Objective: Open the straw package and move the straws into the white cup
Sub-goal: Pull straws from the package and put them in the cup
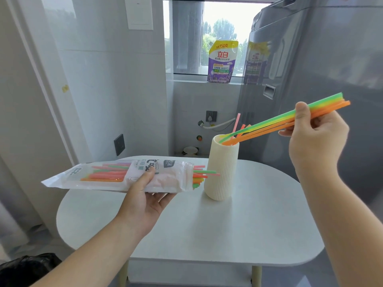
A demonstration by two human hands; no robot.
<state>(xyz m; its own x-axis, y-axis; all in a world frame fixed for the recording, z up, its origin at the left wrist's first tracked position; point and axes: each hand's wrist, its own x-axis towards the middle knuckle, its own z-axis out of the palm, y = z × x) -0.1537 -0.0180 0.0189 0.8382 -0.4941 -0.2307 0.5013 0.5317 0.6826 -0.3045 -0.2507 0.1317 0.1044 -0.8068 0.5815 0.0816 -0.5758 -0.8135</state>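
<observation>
The right hand [317,139], at the right of the frame, pinches a bundle of green, yellow and orange straws [269,123] between thumb and curled fingers. The bundle slants down to the left, and its lower ends sit inside the mouth of the white cup [221,172]. A few other straws already stand in the cup, leaning against its rim.

The left hand [145,195], in the lower middle of the frame, grips the straw package [116,175] from below with the thumb pressed on top. The package lies roughly level above the table, its open end pointing right, just beside the cup. Pink, green and orange straws poke out of that opening.

The ribbed cup stands upright on the white rounded table [259,224]. Behind it, a purple detergent pouch [221,63] rests on the window ledge, and a grey appliance [310,59] fills the upper right.
</observation>
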